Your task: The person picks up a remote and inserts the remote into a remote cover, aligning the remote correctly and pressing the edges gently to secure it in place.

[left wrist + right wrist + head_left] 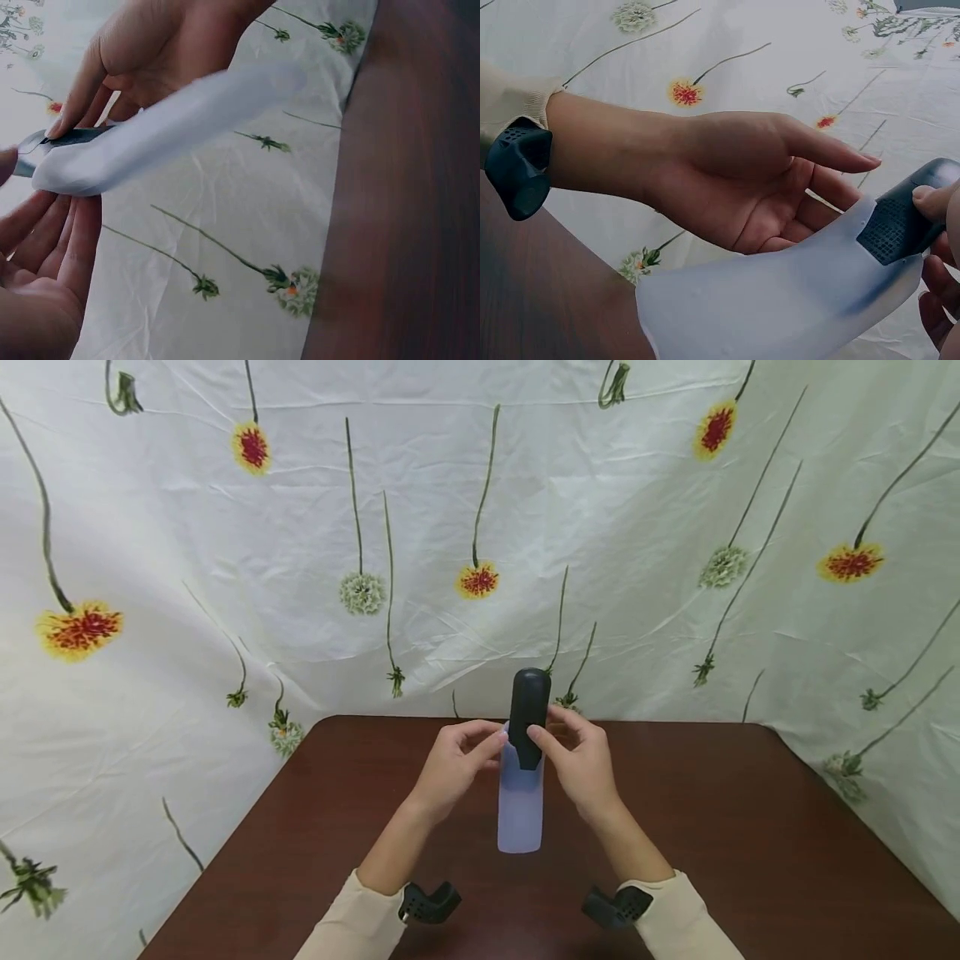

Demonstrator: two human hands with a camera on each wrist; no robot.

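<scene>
Held up over the table is a long black handheld device (530,710), its exact kind unclear, with a dotted patch (891,229) near one end. That end sits at the mouth of a translucent pale sleeve (521,814), which hangs down below it. My right hand (587,764) pinches the device, thumb on its face and fingers behind. On the other side, my left hand (452,767) is at the sleeve's upper edge. Its fingers touch the sleeve from underneath in the left wrist view, while its thumb stands apart from the sleeve in the right wrist view.
A dark brown table (712,827) spreads beneath both hands. Behind it hangs a white cloth (637,527) printed with flowers, which also shows along the table's sides. Each wrist wears a black camera mount (429,903) over a cream sleeve cuff.
</scene>
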